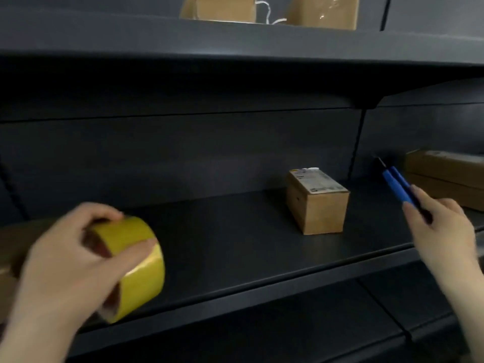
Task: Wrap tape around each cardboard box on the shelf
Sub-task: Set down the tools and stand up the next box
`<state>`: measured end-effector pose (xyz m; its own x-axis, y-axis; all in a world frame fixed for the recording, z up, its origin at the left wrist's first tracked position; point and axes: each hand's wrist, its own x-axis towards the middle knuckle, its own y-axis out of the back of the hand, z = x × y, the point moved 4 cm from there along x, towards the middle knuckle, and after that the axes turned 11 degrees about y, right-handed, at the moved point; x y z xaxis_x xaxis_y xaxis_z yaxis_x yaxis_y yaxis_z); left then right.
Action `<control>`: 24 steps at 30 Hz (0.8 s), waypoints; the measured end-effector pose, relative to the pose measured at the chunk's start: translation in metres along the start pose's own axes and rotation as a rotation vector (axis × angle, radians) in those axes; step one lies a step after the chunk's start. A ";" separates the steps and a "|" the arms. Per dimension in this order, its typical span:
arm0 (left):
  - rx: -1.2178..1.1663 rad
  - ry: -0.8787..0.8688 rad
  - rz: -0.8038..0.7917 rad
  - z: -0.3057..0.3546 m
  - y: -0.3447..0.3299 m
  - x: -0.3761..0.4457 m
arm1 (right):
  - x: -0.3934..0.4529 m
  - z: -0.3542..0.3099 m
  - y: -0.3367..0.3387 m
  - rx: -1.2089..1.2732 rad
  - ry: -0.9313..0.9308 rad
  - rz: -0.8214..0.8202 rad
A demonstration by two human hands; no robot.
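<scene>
A small cardboard box (318, 203) with a white label on top stands on the dark middle shelf (235, 244), right of centre. My left hand (68, 260) grips a wide roll of yellow tape (133, 263) at the lower left, over the shelf's front edge. My right hand (442, 231) holds a blue-handled tool (398, 187) that points up and left, just right of the box and apart from it.
Two cardboard boxes (220, 7) (324, 11) stand on the upper shelf with a white cord between them. A flat brown box (445, 176) lies at the far right of the middle shelf. Another brown box (10, 247) is partly hidden behind my left hand.
</scene>
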<state>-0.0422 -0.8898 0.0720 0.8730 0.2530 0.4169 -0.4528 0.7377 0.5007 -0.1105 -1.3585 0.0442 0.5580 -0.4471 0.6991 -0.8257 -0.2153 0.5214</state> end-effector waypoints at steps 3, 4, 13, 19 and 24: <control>0.165 0.001 -0.134 0.041 -0.049 -0.002 | 0.020 0.036 -0.019 -0.147 -0.038 -0.181; 0.243 0.024 -0.183 0.043 -0.070 0.000 | 0.025 0.043 -0.029 -0.190 -0.049 -0.252; 0.487 0.022 -0.323 0.064 -0.186 0.027 | 0.047 0.069 -0.091 -0.520 -0.036 -0.535; 0.554 -0.075 -0.351 0.077 -0.212 0.031 | 0.049 0.068 -0.089 -0.507 0.109 -0.408; 0.524 -0.171 -0.322 0.092 -0.222 0.017 | 0.059 0.048 -0.080 -0.197 0.318 -0.240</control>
<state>0.0568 -1.1066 0.0380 0.9585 -0.0660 0.2774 -0.2389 0.3451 0.9077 -0.0156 -1.4096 0.0203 0.7552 -0.1086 0.6464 -0.6552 -0.0967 0.7492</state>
